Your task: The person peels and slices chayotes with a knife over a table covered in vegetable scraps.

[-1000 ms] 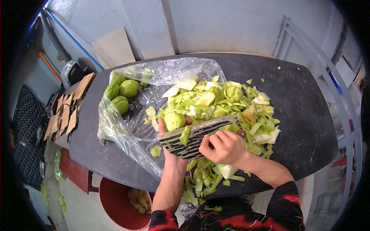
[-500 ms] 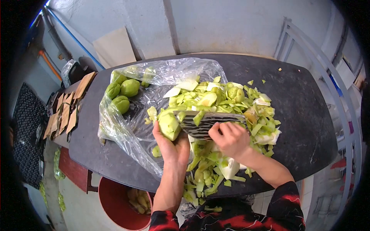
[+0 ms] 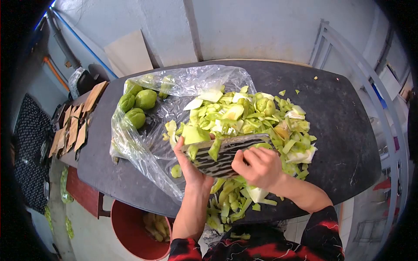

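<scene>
My left hand (image 3: 191, 170) holds a partly peeled green chayote (image 3: 194, 135), its fingers mostly hidden behind the blade. My right hand (image 3: 257, 166) is closed round the handle of a broad cleaver (image 3: 226, 156). The blade has dark wavy streaks, lies against the near side of the chayote, and carries strips of green peel. Behind and right of the blade spreads a heap of peelings and pale green pieces (image 3: 235, 112). More peelings (image 3: 230, 200) lie under my right wrist, at the table's near edge. Whole chayotes (image 3: 146, 99) sit in a clear plastic bag (image 3: 143, 148) at the left.
The dark table (image 3: 344, 130) has rounded corners. Below its near left edge stands a red bin (image 3: 126, 226) with pieces inside. Wooden boards (image 3: 78, 126) lie at the far left, beyond a red stool (image 3: 82, 191). A grey metal railing (image 3: 383, 91) rises at the right.
The cleaver first moved right, off the chayote, and is now back over its near side, angled down to the left. The chayote has been turned in my left hand.
</scene>
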A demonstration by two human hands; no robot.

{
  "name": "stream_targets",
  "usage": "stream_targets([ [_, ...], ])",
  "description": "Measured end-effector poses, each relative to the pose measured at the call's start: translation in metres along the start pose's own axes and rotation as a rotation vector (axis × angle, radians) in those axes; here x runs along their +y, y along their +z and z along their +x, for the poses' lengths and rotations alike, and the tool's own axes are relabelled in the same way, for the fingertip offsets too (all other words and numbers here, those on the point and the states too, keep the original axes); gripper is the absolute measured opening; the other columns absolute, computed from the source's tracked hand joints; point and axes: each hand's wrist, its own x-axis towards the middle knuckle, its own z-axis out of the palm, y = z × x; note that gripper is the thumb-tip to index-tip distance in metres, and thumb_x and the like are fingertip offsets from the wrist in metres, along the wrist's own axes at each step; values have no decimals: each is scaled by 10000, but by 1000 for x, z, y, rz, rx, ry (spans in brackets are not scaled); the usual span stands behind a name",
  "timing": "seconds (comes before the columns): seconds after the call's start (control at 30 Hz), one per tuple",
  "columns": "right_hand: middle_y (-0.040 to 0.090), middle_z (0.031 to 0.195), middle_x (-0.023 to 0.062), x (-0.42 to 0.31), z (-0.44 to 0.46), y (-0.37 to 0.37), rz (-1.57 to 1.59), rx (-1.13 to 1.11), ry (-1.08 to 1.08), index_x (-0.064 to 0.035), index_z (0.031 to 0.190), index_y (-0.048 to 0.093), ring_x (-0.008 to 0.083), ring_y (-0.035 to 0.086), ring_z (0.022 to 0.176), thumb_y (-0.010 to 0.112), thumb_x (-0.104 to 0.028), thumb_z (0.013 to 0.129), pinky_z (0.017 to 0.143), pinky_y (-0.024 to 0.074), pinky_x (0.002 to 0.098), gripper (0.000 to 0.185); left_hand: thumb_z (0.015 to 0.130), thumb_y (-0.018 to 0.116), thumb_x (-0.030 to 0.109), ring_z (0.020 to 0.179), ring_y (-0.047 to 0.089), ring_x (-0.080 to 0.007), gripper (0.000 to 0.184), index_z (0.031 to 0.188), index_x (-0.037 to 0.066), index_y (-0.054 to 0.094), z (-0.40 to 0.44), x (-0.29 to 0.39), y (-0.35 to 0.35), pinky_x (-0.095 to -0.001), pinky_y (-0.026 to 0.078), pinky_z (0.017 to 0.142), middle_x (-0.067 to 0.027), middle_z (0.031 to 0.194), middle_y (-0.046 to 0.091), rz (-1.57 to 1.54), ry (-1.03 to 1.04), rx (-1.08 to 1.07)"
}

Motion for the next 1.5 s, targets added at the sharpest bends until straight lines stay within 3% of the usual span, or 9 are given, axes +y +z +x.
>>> stream_targets([
  [0.23, 552, 641, 30, 17, -2, 1, 127, -65, 129, -86, 846, 558, 195, 627, 565, 596, -44, 777, 487, 505, 314, 89, 951, 491, 424, 1015, 626, -213, 463, 1250, 80, 573, 7, 1, 1, -399, 525, 901, -90, 1087, 651, 105, 122, 111],
  [0.43, 583, 657, 44, 34, -5, 1, 218, -222, 315, -89, 787, 503, 256, 647, 599, 608, -38, 768, 501, 519, 349, 118, 903, 500, 402, 1008, 611, -251, 494, 1317, 133, 527, 9, 10, -15, -388, 515, 828, -101, 1123, 634, 57, -139, -234],
  [0.5, 571, 648, 38, 31, 0, -7, 208, -186, 258, -86, 792, 516, 234, 639, 585, 608, -41, 763, 493, 514, 340, 106, 923, 481, 413, 946, 617, -252, 498, 1308, 100, 530, 12, 9, -6, -373, 515, 806, -109, 1044, 641, 17, -112, -179],
  [0.57, 559, 638, 32, 25, 1, -8, 200, -145, 200, -84, 797, 530, 213, 631, 570, 607, -44, 759, 485, 508, 331, 95, 943, 466, 431, 912, 612, -250, 501, 1281, 69, 545, 12, 6, 7, -381, 518, 791, -120, 1014, 630, -99, 41, 215],
  [0.8, 399, 608, -10, 5, -3, 6, -57, 48, -158, -67, 782, 589, 126, 480, 524, 609, -41, 734, 439, 368, 241, 58, 889, 555, 470, 841, 564, -262, 486, 1095, 30, 582, 17, 4, -20, -386, 492, 851, -128, 935, 563, -287, -90, -50],
  [1.1, 459, 620, 3, 6, -4, 9, -61, 10, -71, -66, 823, 586, 132, 535, 539, 613, -59, 751, 462, 435, 254, 77, 905, 489, 493, 891, 593, -256, 492, 1108, 61, 606, 8, -1, -17, -407, 482, 893, -120, 989, 613, -144, -78, -74],
  [1.17, 510, 643, 6, 12, -8, 11, -9, -63, 26, -78, 846, 586, 137, 580, 565, 609, -84, 757, 491, 479, 269, 91, 905, 486, 489, 948, 615, -255, 490, 1134, 74, 612, 8, 1, -6, -416, 487, 912, -133, 1018, 651, -84, -8, 110],
  [1.23, 533, 658, 46, 16, -7, 12, 109, -42, 56, -28, 844, 603, 203, 586, 564, 649, -41, 658, 498, 481, 311, 192, 907, 478, 490, 977, 628, -257, 499, 1155, 79, 612, 6, 4, -3, -412, 495, 915, -132, 1016, 668, -101, -23, 70],
  [1.5, 532, 628, 32, 19, 0, 0, 189, -101, 143, -87, 825, 564, 190, 616, 560, 608, -61, 762, 488, 503, 318, 81, 842, 531, 526, 813, 637, -216, 576, 1181, 68, 620, 5, 12, -9, -335, 535, 711, -117, 1020, 679, -19, -93, -3],
])
